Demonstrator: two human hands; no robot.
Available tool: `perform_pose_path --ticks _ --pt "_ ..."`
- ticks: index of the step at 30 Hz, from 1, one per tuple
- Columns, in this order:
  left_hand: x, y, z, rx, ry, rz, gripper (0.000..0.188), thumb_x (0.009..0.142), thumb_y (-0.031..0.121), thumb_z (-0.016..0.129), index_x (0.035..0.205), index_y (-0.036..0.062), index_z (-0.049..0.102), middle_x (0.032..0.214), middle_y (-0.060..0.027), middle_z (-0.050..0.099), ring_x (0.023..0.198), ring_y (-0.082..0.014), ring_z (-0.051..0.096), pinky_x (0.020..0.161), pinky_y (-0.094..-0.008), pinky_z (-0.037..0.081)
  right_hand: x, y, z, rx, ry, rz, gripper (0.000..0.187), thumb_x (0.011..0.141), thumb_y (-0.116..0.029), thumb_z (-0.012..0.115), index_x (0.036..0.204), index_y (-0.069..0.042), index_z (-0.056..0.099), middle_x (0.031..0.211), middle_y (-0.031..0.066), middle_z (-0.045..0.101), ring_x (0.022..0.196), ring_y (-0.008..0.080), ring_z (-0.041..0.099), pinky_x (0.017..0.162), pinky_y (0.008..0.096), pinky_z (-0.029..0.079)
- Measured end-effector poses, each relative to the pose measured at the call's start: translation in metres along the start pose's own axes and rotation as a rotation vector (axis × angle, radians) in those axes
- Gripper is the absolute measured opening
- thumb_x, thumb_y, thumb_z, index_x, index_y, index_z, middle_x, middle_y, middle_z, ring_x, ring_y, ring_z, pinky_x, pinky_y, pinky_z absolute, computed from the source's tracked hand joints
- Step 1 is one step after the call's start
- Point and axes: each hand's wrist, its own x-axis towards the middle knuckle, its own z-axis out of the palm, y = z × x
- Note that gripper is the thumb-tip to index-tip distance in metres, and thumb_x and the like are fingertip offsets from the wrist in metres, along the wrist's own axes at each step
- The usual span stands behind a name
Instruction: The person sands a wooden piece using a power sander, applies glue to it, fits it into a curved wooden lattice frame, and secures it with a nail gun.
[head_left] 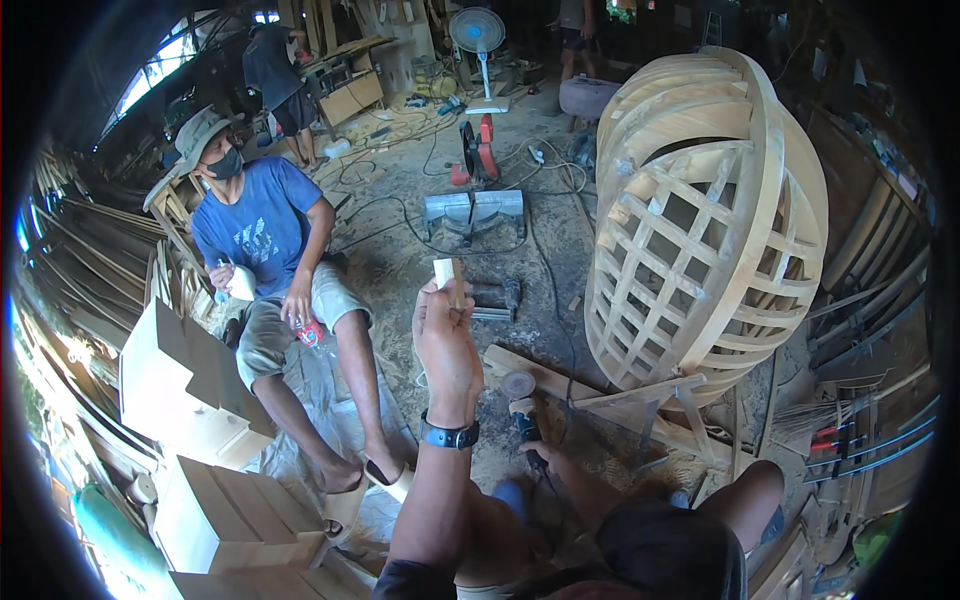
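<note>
Inspecting, it seems, we pinch a block [447,270] toward eleven o'clock in our left hand [447,325]; our right hand [541,456] grips a grinder [523,410] at five. Grinding would call for steadiness.

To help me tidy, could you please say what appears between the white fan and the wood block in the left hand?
In the head view, a red machine and a grey metal machine appear between the fan and the wood block.
</note>
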Motion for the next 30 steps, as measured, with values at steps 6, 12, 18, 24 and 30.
perform_pose_path --ticks 6,12,18,24,30 --pt "0.009 0.003 -0.03 0.027 0.089 0.012 0.02 0.096 0.025 0.053 0.108 0.0098 0.058 0.101 -0.0032 0.062 0.087 -0.0123 0.054 0.084 -0.0287 0.042 -0.087 -0.031 0.046 -0.194 0.026 -0.383 0.033 0.07 -0.037 0.079 0.084 -0.01 0.066 0.066 0.0018 0.058 0.052 0.014 0.053 0.046 0.0301 0.038" --pt "0.002 0.007 -0.023 -0.136 0.109 0.058 0.021 0.091 0.022 0.053 0.106 0.008 0.057 0.091 -0.0037 0.062 0.077 -0.012 0.05 0.075 -0.0268 0.04 -0.222 -0.05 0.048 -0.067 0.108 -0.579 0.037 0.068 -0.021 0.082 0.097 -0.005 0.064 0.071 0.0009 0.057 0.059 0.0146 0.055 0.056 0.0301 0.045" --pt "-0.015 0.001 0.018 -0.125 0.057 0.121 0.021 0.095 0.024 0.049 0.103 0.0062 0.055 0.089 -0.0048 0.061 0.072 -0.0118 0.048 0.071 -0.0265 0.039 -0.364 -0.112 0.002 -0.038 0.105 -1.172 0.063 0.076 -0.027 0.078 0.126 -0.002 0.049 0.101 0.009 0.061 0.087 0.0216 0.063 0.078 0.0345 0.052" --pt "-0.048 0.007 0.036 -0.006 -0.03 0.108 0.019 0.099 0.023 0.049 0.101 0.0054 0.056 0.088 -0.0015 0.059 0.074 -0.009 0.048 0.072 -0.0248 0.04 -0.466 -0.169 -0.041 0.2 -0.255 -1.169 0.069 0.091 -0.051 0.062 0.133 0.0 0.04 0.114 0.0148 0.054 0.096 0.0272 0.06 0.078 0.0373 0.054" --pt "-0.082 -0.012 0.07 0.219 -0.257 0.078 0.018 0.096 0.019 0.061 0.103 0.0029 0.058 0.084 0.0025 0.056 0.074 -0.0062 0.048 0.072 -0.0228 0.041 -0.489 -0.135 -0.075 0.159 -0.278 -1.281 0.068 0.091 -0.038 0.069 0.135 0.0 0.034 0.119 0.0154 0.049 0.1 0.0286 0.057 0.083 0.04 0.055"
